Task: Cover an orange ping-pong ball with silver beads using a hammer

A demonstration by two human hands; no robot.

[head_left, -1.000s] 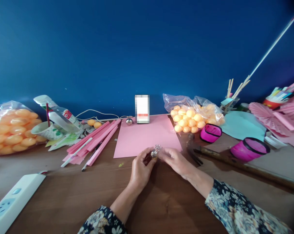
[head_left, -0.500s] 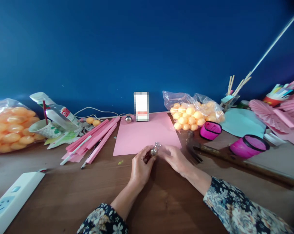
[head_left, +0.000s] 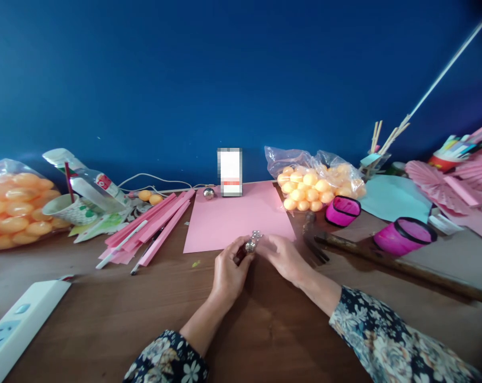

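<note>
Small shiny silver balls (head_left: 251,243) are between my two hands, just over the front edge of a pink sheet (head_left: 241,221). My left hand (head_left: 230,268) is closed on them, with thumb and fingers curled round. From the right, my right hand (head_left: 283,256) touches the upper part of the cluster; its fingers are pressed together and slightly blurred. A larger silver ball (head_left: 208,193) rests on the sheet's back left corner, beside an upright phone (head_left: 231,173) with a blurred-out screen.
Pink strips (head_left: 153,223), a cup (head_left: 71,209) and a power strip (head_left: 19,319) lie left. Bagged orange balls (head_left: 308,186), magenta holders (head_left: 342,211), a hammer (head_left: 404,268) and a pink fan (head_left: 432,183) are on the right.
The whole view has shifted slightly, with everything a little further left and up. Both hands keep nearly the same pose around the silver balls.
</note>
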